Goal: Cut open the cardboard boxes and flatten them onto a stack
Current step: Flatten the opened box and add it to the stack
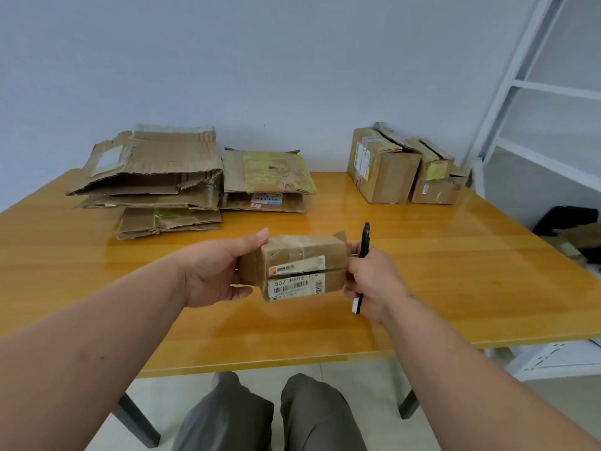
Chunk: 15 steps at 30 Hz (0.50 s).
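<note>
A small cardboard box (300, 266) with a white shipping label hangs above the middle of the table, a dark slit running across the label face. My left hand (214, 271) grips its left end, thumb on top. My right hand (370, 281) presses against its right end while clasping a black utility knife (363, 255) that stands upright in the fist. Flattened cardboard lies in a stack (153, 183) at the back left, with a second flat pile (266, 180) just to its right.
Three uncut boxes stand at the back right: a large one (380, 170) and two smaller ones (435, 180) stacked beside it. The orange wooden table (455, 271) meets a white wall. A white metal rack (546, 125) stands at right. My knees are below the front edge.
</note>
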{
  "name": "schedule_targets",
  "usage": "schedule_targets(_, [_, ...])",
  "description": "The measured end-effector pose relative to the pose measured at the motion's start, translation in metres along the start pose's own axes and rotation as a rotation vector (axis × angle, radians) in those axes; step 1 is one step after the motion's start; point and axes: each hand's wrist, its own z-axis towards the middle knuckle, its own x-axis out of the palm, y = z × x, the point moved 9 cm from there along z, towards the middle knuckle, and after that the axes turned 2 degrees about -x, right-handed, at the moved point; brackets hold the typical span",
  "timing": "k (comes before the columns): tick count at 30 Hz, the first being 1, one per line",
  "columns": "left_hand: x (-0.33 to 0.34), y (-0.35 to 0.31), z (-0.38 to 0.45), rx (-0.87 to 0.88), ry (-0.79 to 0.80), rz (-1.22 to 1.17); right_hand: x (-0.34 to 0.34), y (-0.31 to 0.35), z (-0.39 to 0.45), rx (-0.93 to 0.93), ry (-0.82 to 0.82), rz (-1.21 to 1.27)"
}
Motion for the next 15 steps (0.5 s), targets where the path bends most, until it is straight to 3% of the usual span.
schedule_targets(6, [-0.025, -0.006, 0.004, 0.065, -0.265, -0.142, 0.009, -0.01, 0.001, 0.075, 0.035, -0.009])
schedule_targets(15, [-0.022, -0.003, 0.013, 0.058, -0.279, -0.097, 0.01, -0.004, 0.002, 0.052, -0.046, -0.002])
